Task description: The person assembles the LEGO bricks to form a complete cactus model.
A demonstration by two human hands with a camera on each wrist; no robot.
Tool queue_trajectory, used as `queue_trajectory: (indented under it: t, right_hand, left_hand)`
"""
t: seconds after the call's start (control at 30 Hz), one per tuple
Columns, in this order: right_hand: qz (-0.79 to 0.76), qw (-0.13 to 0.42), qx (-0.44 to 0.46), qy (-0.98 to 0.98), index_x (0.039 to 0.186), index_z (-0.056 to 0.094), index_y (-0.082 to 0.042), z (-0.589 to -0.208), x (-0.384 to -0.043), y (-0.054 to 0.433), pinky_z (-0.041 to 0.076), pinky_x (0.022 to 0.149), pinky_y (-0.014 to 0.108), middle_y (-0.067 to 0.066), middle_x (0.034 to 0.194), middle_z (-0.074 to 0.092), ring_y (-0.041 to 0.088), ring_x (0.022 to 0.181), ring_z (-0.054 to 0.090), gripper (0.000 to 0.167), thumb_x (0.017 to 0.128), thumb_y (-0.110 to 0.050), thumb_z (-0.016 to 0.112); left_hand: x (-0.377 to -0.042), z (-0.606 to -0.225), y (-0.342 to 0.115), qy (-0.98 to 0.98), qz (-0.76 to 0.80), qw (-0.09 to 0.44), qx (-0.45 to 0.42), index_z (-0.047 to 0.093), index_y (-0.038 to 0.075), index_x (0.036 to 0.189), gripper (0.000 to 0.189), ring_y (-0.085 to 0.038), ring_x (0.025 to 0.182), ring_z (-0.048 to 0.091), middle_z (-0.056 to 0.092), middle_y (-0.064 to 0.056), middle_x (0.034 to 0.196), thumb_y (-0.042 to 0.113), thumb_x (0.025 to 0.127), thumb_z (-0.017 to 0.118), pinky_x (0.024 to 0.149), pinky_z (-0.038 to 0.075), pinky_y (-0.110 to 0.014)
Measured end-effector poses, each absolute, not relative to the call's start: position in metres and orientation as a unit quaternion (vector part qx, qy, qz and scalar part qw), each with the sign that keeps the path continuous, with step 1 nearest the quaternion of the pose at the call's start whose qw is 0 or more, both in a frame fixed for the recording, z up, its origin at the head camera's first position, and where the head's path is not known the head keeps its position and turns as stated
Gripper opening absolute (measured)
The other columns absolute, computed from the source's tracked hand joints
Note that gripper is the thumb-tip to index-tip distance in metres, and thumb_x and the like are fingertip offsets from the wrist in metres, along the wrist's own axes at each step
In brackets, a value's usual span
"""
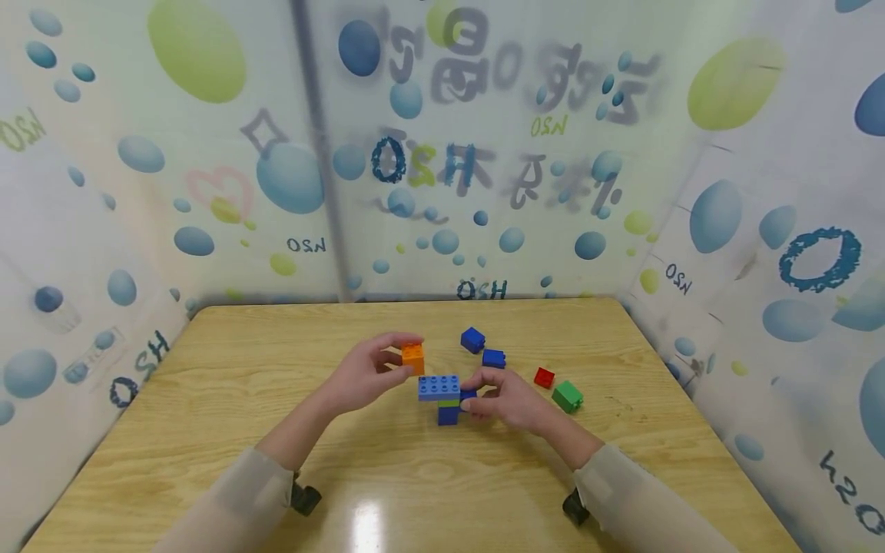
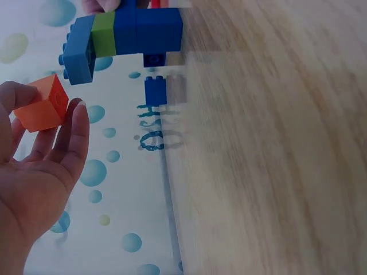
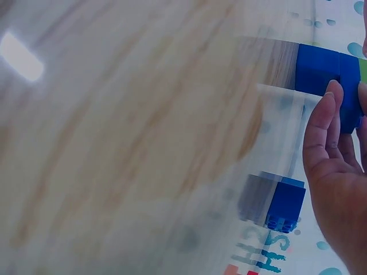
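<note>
My left hand [image 1: 358, 378] holds an orange toy brick [image 1: 412, 359] between thumb and fingers, at the upper left of a small brick stack. On top of that stack lies a light blue studded brick [image 1: 439, 389], overhanging to the left. Below it come a lime green brick [image 1: 449, 403] and a dark blue brick [image 1: 448, 416] at the base. Another dark blue brick [image 2: 125, 28] sticks out to the stack's right side, and my right hand [image 1: 513, 399] pinches it, partly covering it in the head view. In the left wrist view the orange brick is apart from the stack.
Beyond the stack, two loose blue bricks [image 1: 473, 339] lie on the wooden table [image 1: 276, 346]. Right of my right hand are a small red brick [image 1: 544, 378] and a green brick [image 1: 568, 396]. A patterned curtain [image 1: 442, 207] hangs behind the table and along both sides.
</note>
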State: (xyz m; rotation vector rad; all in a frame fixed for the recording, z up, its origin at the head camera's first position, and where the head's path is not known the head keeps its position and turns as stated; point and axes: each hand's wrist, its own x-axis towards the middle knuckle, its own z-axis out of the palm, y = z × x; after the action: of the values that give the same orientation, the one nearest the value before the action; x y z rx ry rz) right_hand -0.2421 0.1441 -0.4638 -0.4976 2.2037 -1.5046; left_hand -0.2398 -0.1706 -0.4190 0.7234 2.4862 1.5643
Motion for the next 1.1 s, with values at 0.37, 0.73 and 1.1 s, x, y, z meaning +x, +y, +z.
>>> queue_trajectory:
  t: [0.37, 0.73, 1.1]
  right_hand:
    - [-0.546, 0.211, -0.188, 0.789, 0.125, 0.072, -0.006, -0.463, -0.241, 0.145, 0.069, 0.086, 0.037, 0.014, 0.125, 0.068, 0.025, 0.091, 0.079, 0.026, 0.104, -0.019, 0.078]
    - [-0.55, 0.211, -0.184, 0.787, 0.125, 0.072, -0.006, -0.464, -0.242, 0.146, 0.069, 0.085, 0.039, 0.015, 0.124, 0.068, 0.026, 0.09, 0.078, 0.025, 0.104, -0.018, 0.078]
    - [-0.553, 0.21, -0.188, 0.784, 0.124, 0.072, -0.005, -0.463, -0.241, 0.146, 0.069, 0.084, 0.04, 0.015, 0.123, 0.068, 0.027, 0.089, 0.078, 0.024, 0.104, -0.017, 0.078]
  left_hand:
    - [-0.227, -0.422, -0.169, 0.819, 0.499, 0.065, 0.274, 0.066, 0.022, 0.15, 0.045, -0.027, 0.119, 0.071, 0.068, -0.009, 0.148, 0.016, 0.106, 0.074, 0.095, 0.062, -0.026]
    - [-0.219, -0.426, -0.167, 0.835, 0.474, 0.039, 0.275, 0.066, 0.026, 0.15, 0.046, -0.022, 0.119, 0.066, 0.071, -0.001, 0.145, 0.02, 0.106, 0.075, 0.093, 0.062, -0.029]
    - [-0.215, -0.432, -0.155, 0.783, 0.57, 0.076, 0.237, 0.064, 0.017, 0.151, 0.04, -0.031, 0.12, 0.072, 0.063, -0.016, 0.152, 0.028, 0.112, 0.066, 0.094, 0.066, -0.03]
